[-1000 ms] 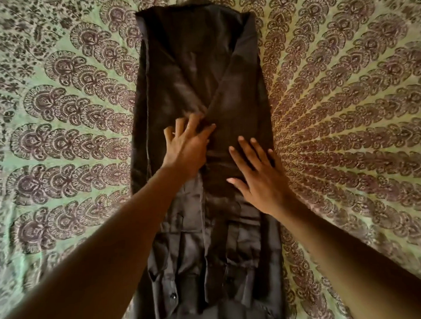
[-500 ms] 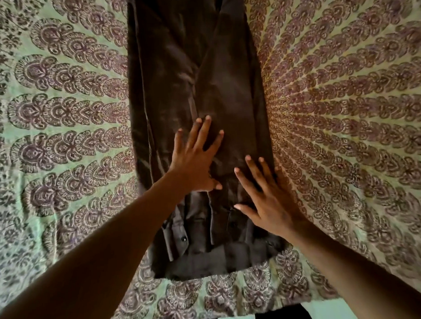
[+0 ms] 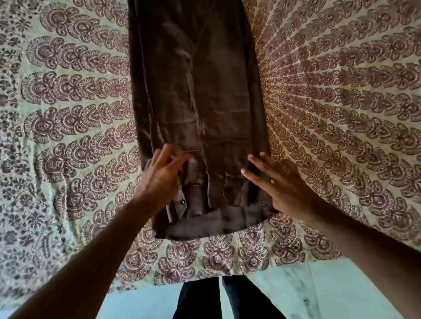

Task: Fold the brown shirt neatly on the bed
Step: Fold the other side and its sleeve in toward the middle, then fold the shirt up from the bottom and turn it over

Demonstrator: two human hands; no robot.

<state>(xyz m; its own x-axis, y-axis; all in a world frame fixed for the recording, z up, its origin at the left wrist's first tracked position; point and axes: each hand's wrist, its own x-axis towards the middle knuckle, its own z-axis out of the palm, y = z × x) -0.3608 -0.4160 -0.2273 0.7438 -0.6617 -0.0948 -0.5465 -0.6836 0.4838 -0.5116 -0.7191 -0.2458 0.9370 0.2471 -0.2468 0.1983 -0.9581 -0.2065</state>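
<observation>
The brown shirt (image 3: 216, 92) lies lengthwise on the bed (image 3: 72, 121), folded into a long narrow strip with both sleeves laid in over the body. Its near end shows the cuffs and buttons. My left hand (image 3: 161, 179) is on the left part of that near end, fingers curled and pinching a fold of fabric by the left cuff. My right hand (image 3: 278, 184) rests on the shirt's right edge, its straight, spread fingers pressing the cloth flat.
A green bedspread with a maroon paisley print covers the bed. Its near edge (image 3: 209, 277) runs just below the shirt's end. Beyond the edge are a pale green floor (image 3: 317, 296) and my dark trouser legs (image 3: 224, 302).
Both hands slid down the shirt toward its near end. My left hand went from flat to curled on the fabric. The view tipped down, so bed edge and floor show.
</observation>
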